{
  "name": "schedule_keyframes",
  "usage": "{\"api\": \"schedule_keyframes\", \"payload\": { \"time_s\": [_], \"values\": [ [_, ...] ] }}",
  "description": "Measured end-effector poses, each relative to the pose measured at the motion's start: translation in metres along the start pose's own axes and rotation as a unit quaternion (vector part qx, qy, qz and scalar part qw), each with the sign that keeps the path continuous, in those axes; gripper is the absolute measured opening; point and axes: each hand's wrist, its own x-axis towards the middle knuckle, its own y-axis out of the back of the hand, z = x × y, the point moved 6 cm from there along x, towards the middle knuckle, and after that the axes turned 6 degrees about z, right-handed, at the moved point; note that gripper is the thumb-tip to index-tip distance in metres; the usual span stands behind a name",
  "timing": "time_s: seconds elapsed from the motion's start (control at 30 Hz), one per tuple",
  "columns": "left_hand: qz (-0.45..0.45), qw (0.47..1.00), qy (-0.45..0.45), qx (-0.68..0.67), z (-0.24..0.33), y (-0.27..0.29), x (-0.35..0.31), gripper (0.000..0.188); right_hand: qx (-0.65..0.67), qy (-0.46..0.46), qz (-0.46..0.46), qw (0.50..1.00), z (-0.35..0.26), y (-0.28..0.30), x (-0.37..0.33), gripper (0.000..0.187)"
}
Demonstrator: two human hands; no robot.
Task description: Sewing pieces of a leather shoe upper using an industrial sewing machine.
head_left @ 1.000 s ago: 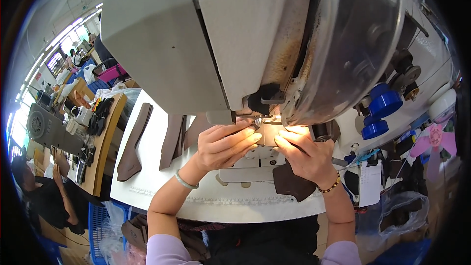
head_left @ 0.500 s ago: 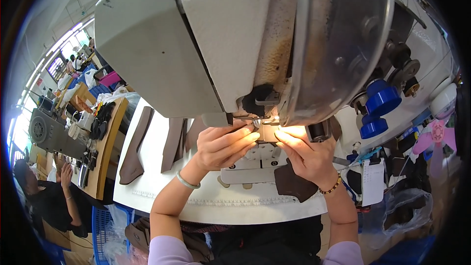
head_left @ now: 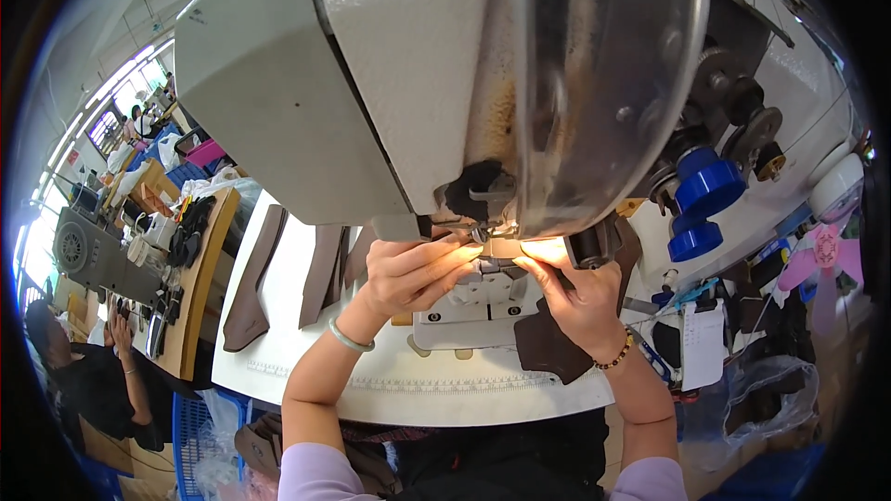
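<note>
A large grey sewing machine [head_left: 418, 65] fills the upper middle, its lamp lighting the needle area. Under its head lies a small lit stretch of brown leather-like piece [head_left: 504, 248]. On the left side of the needle, my left hand [head_left: 413, 274] is closed, its fingertips pinching the edge of this piece. My right hand [head_left: 583, 301] pinches it from the right between thumb and forefinger. A dark brown panel [head_left: 557, 345] hangs below my right hand; whether it joins the pinched piece is hidden.
Long brown strips [head_left: 258, 283] lie on the white table [head_left: 371, 394], left of my hands. Blue knobs [head_left: 707, 190] jut out at the machine's right. Further right are a pink fan [head_left: 824, 255] and a paper pad [head_left: 703, 345]. A co-worker [head_left: 102, 371] sits at far left.
The machine sits slightly further left in the picture. Both my hands have shifted a little left with it, still pinching the brown piece by the needle.
</note>
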Motion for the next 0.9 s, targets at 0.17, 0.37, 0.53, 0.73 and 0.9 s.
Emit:
{"api": "schedule_keyframes", "payload": {
  "time_s": [0.17, 0.37, 0.53, 0.73, 0.9],
  "values": [
    [0.017, 0.999, 0.014, -0.023, -0.002, -0.001, -0.002, 0.021, 0.049, -0.067, 0.003, 0.997, 0.008, -0.002, -0.005, 0.014],
    [0.019, 1.000, 0.012, -0.017, -0.002, 0.000, -0.002, 0.022, 0.077, -0.079, 0.020, 0.994, 0.007, 0.000, -0.001, 0.009],
    [0.007, 0.999, 0.024, -0.035, -0.006, -0.002, -0.002, 0.022, 0.071, -0.101, 0.015, 0.992, 0.015, -0.004, -0.003, 0.008],
    [0.001, 0.999, 0.026, -0.024, -0.006, -0.002, 0.006, 0.021, 0.145, -0.118, 0.034, 0.982, 0.016, -0.002, 0.006, 0.006],
    [0.013, 1.000, 0.008, -0.018, -0.003, 0.000, 0.011, 0.016, 0.168, -0.159, 0.037, 0.972, 0.033, -0.008, -0.001, 0.005]
  ]
}}
